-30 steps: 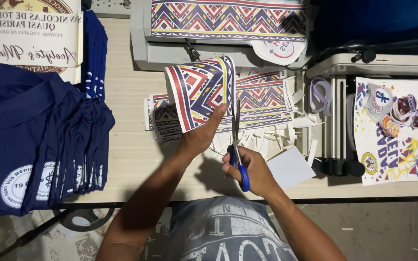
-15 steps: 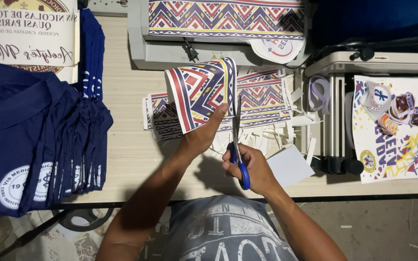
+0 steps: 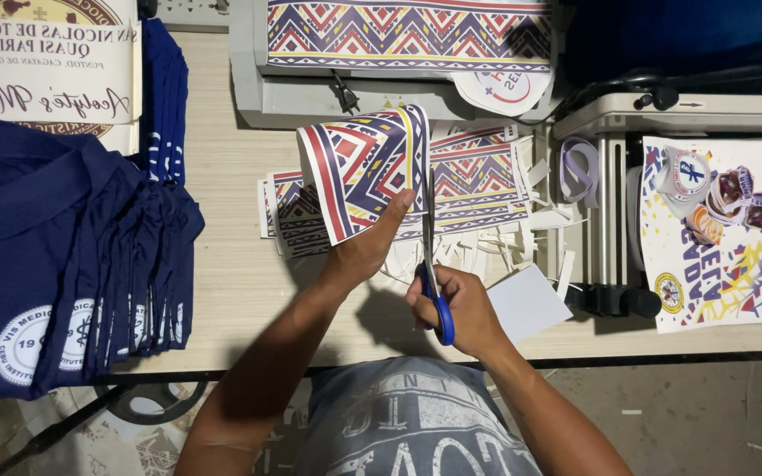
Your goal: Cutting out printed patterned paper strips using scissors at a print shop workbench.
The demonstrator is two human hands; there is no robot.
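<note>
Your left hand pinches the curled patterned sheet above the table. Your right hand is closed around blue scissors, blades up at the sheet's edge. Paper scraps lie underneath.

Single view only, head-worn camera, so no second view shares scene. Looks almost straight down over person's own chest onto pale wood-grain tabletop. Near range: both forearms enter from bottom edge, left hand and right hand sit just below frame centre. Far table edge toward top of frame, near edge low, strip of grey concrete floor along bottom right. Frame spans stacked navy-blue shirts at left to white metal-framed machine at right.
</note>
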